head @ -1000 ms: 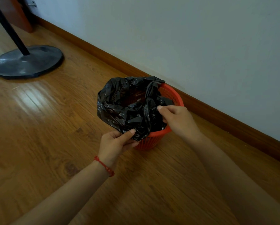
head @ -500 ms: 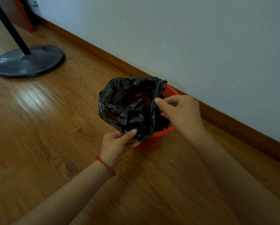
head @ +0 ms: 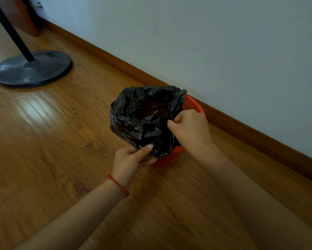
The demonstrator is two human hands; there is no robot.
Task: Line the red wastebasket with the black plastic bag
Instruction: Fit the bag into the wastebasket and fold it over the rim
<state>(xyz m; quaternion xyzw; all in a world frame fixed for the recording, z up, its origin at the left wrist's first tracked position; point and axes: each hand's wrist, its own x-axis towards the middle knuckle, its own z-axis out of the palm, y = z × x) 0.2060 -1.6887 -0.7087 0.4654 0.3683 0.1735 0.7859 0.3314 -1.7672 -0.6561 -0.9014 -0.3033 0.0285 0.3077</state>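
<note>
the red wastebasket [head: 169,159] stands on the wood floor [head: 52,150], close to the white wall [head: 223,51]. the black bag [head: 139,123] sits in it, folded over the near and left rim. the left hand [head: 133,159] pinches the bag's near edge with thumb on top. the right hand [head: 189,129] pinches the bag's right edge. a round black stand base [head: 32,69] sits far off to the left.

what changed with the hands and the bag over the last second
The right hand shifted along the red wastebasket rim toward the wall, re-pinching the black plastic bag edge and opening it wider. The left hand kept pinching the near edge; the wastebasket stayed put.
</note>
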